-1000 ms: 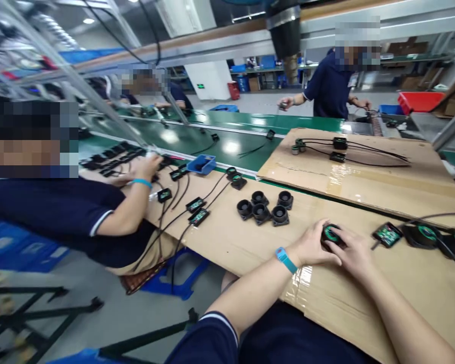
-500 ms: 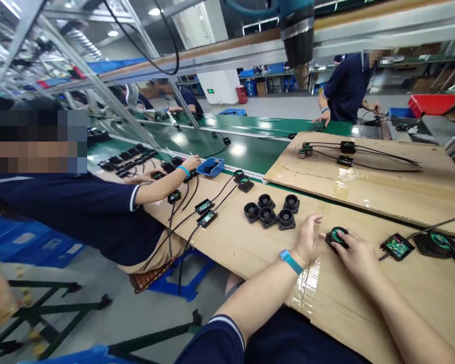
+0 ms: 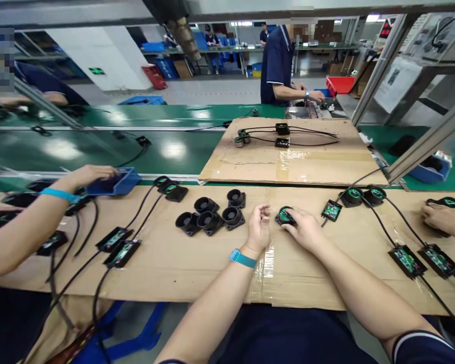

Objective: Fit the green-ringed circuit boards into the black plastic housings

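Observation:
My right hand [image 3: 305, 230] grips a black round housing [image 3: 279, 218] with a green circuit board inside, resting on the cardboard-covered bench; its fingers hide part of it. Just left of it, my left hand [image 3: 258, 227] is raised with fingers loosely curled and apart, and nothing shows in it. Several empty black cup-shaped housings [image 3: 209, 221] stand in a group left of my left hand. To the right of my right hand lies a small open black box with a green circuit board [image 3: 331, 210], a cable running from it.
Wired black boxes [image 3: 407, 261] with round housings lie at right, near a co-worker's hand [image 3: 445, 220]. At left, another co-worker's hand [image 3: 94, 174] reaches into a blue bin [image 3: 127, 181]. A raised cardboard sheet [image 3: 250, 169] holds cabled parts behind; a metal post [image 3: 379, 96] stands right.
The view has swung to the right, bringing more of the right bench and a co-worker's hand into sight. My right hand stays on the round housing, with my left hand still beside it.

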Motion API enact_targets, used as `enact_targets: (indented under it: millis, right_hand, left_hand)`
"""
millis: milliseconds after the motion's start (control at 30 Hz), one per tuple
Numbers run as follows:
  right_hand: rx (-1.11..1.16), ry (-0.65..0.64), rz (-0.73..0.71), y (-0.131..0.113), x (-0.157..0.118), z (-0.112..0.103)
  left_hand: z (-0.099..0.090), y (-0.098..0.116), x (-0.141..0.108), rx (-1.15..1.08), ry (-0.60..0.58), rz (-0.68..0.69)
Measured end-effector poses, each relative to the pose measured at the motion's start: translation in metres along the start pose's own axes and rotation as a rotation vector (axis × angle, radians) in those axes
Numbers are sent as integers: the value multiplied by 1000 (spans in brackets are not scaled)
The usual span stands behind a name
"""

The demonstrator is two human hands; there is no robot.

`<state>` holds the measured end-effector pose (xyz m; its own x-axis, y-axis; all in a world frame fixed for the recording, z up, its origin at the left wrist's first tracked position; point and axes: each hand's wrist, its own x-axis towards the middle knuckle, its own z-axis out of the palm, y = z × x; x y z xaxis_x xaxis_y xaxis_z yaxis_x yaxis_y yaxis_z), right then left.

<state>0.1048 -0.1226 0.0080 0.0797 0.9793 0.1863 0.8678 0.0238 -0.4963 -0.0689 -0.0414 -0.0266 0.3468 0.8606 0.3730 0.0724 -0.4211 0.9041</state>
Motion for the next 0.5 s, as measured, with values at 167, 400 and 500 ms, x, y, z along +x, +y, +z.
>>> enact_targets:
  millis: [167,400,500]
  right_hand:
    - [-45,-38,-15,-6,4,-3]
    - [-185,-136,57,-26,11,-14]
    - [-189,-127,126,-38,4,-11]
  left_hand:
    - [0,-3,0,12,-30,-20]
    - [-3,-13,-2,61,-102,-18]
    - [-5,-16,-1,109,-132,1]
